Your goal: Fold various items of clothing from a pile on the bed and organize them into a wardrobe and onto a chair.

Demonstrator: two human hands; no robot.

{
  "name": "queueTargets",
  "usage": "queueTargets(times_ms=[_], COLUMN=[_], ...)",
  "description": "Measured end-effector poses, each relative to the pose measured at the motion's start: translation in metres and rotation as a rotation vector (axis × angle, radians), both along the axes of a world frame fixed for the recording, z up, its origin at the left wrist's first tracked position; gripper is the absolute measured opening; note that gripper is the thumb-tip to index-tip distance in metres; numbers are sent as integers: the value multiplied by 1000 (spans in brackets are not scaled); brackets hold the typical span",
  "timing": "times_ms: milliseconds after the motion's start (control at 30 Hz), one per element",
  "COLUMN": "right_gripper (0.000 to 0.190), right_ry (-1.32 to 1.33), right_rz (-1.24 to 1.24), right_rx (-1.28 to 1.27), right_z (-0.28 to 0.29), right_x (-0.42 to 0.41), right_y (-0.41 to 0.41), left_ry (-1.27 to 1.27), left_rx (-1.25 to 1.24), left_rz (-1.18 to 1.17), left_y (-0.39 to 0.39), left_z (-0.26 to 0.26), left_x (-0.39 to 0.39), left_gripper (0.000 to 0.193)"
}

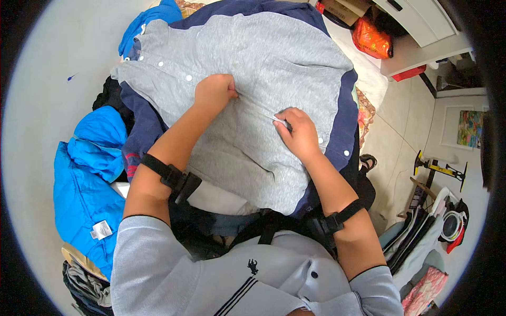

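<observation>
Spread out before me is a grey jacket (253, 51) with white snap buttons along its front. Navy fabric, apparently its sleeves, shows around the edges, and one navy cuff (132, 168) bears red stripes. My left hand (215, 93) is closed on the front placket near the middle of the jacket. Further right, my right hand (299, 132) pinches the same placket between thumb and fingers. The stretch of placket between both hands is drawn into a straight ridge. Two snaps show beyond my right hand, and several run toward the collar at upper left.
A blue padded garment (87, 197) with a white label lies at left, near dark crumpled clothes (85, 284). Another blue cloth (150, 19) is behind the collar. An orange bag (371, 37) sits below a white drawer unit (419, 19). Hanging clothes (415, 237) are at right.
</observation>
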State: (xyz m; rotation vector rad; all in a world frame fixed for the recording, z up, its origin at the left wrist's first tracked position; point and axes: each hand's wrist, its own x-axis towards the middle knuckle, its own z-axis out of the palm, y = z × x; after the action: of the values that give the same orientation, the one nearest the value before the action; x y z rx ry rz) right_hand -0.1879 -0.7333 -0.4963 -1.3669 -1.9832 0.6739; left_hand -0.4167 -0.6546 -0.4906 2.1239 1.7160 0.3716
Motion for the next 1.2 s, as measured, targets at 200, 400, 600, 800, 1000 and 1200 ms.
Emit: queueTargets(times_ms=[200, 400, 600, 800, 1000, 1200], right_gripper=[14, 13, 7, 7, 7, 8], right_ry=[-23, -42, 77, 99, 88, 78], right_rz=[-7, 16, 2, -31, -16, -30], right_rx=[14, 72, -95, -164, -148, -175], right_z=[-1, 2, -6, -2, -3, -5], right_x=[-4, -8, 13, 14, 15, 18], right_y=[3, 4, 1, 1, -1, -1], left_ry=[112, 59, -53, 128, 113, 64], left_rx=[-57, 79, 351, 568, 241, -27], left_rz=[8, 54, -189, -84, 30, -49], left_y=[7, -3, -29, -19, 13, 38], left_z=[3, -10, 8, 25, 27, 46], left_x=[6, -2, -33, -67, -86, -96], left_gripper=[19, 21, 18, 31, 15, 9])
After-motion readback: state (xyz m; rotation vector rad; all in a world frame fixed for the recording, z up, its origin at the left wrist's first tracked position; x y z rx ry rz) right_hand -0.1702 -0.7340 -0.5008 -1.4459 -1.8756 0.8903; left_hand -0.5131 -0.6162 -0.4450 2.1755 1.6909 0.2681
